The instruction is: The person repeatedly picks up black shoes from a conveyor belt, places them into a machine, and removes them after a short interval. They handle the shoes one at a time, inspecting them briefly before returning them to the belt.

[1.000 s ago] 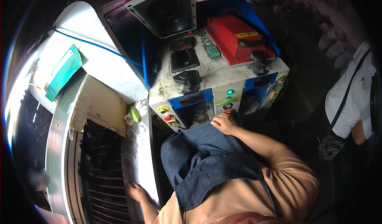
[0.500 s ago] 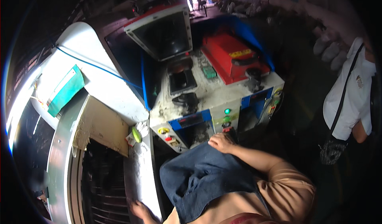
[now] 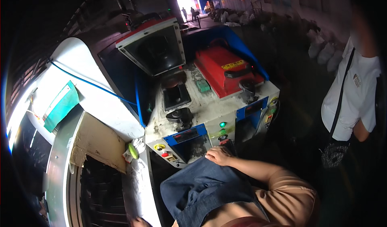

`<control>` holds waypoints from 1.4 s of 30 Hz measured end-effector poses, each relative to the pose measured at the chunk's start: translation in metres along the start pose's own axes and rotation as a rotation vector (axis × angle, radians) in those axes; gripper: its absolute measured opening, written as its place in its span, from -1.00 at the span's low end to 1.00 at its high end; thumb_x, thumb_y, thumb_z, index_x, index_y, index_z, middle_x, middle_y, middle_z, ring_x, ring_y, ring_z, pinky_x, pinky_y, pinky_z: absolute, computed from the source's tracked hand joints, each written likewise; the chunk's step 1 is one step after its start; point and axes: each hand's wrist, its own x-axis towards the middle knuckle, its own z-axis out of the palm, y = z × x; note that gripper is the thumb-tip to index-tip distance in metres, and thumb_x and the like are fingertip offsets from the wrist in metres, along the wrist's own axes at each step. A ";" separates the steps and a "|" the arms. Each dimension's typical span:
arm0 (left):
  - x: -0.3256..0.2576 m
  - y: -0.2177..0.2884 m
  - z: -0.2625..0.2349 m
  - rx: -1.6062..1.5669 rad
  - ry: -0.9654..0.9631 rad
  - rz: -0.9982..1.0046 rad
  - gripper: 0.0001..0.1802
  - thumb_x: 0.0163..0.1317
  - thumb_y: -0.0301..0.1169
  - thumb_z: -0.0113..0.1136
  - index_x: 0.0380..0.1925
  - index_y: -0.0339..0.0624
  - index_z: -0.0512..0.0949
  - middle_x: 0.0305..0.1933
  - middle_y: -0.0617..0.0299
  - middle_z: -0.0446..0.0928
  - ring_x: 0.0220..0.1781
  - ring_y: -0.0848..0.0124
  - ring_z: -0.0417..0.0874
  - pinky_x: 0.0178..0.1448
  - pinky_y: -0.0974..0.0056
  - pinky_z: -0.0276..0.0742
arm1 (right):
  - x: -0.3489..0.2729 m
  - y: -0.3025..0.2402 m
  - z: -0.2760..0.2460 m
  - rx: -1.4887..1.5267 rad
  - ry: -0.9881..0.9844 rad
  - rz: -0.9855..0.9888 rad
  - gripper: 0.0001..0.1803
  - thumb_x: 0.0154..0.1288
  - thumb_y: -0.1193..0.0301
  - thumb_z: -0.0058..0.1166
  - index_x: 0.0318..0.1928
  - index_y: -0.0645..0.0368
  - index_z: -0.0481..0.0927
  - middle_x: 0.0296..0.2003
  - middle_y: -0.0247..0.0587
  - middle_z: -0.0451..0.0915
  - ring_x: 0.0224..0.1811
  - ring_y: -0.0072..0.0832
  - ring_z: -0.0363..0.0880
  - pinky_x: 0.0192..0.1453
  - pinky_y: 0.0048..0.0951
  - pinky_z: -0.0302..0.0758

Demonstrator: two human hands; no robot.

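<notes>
My right hand (image 3: pixel 217 155) rests on the far edge of my dark blue apron (image 3: pixel 205 186), fingers loosely bent over the cloth, with nothing seen in it. Just beyond it is the front of a white two-station machine (image 3: pixel 219 116) with buttons and a green light. The machine's left lid (image 3: pixel 152 49) is raised over a dark recess (image 3: pixel 176 98); its red right lid (image 3: pixel 227 69) is down. My left hand (image 3: pixel 140 222) shows only in part at the lower edge, by a pale metal ledge (image 3: pixel 139 190); its fingers are hidden.
White gloves (image 3: pixel 139 145) and a yellow-green object (image 3: pixel 132 150) lie on the ledge beside a cardboard sheet (image 3: pixel 100 142). A white curved panel (image 3: pixel 94 86) stands at left. A person in a white shirt (image 3: pixel 352 94) stands at right. Pale sacks (image 3: pixel 324 51) line the far wall.
The view has shifted, so the machine sits slightly lower and farther left. My left hand has slipped mostly below the lower edge. My right hand stays on the apron.
</notes>
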 end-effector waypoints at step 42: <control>0.035 0.101 -0.031 0.060 -0.158 0.214 -0.60 0.52 -0.16 -0.08 -0.04 -0.30 0.55 -0.12 -0.03 0.60 -0.14 0.12 0.64 -0.08 0.10 0.60 | 0.005 0.004 0.022 0.056 -0.007 -0.055 -0.70 0.40 0.18 0.07 -0.35 0.14 0.52 -0.39 -0.16 0.55 -0.25 -0.15 0.58 -0.15 -0.16 0.49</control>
